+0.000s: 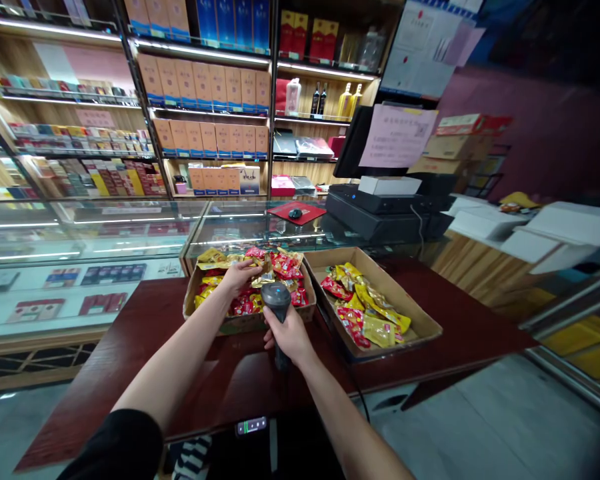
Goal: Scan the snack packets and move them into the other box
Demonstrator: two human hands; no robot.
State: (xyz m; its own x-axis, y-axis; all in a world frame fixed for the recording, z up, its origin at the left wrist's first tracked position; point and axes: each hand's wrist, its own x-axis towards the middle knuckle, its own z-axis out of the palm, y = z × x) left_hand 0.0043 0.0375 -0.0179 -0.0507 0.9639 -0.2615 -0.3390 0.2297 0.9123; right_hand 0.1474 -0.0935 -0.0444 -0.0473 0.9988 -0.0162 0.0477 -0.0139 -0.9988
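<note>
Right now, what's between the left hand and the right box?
In the head view, red and gold packets in the left box lie between them, and the scanner in the right hand shows in front of those packets.

Blk mouse (295, 214) atop rd pad (311, 212)

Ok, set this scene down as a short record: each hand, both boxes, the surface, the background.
Left hand: reaching into the left box, fingers among the packets; grip unclear
Right hand: holding a dark handheld scanner, head up
Left box: cardboard, filled with red, yellow and gold packets
Right box: cardboard, packets inside, some of its floor showing
Surface: dark red-brown table under both boxes
Background: glass counter, computer mouse on a red mat, stocked shelves
</note>
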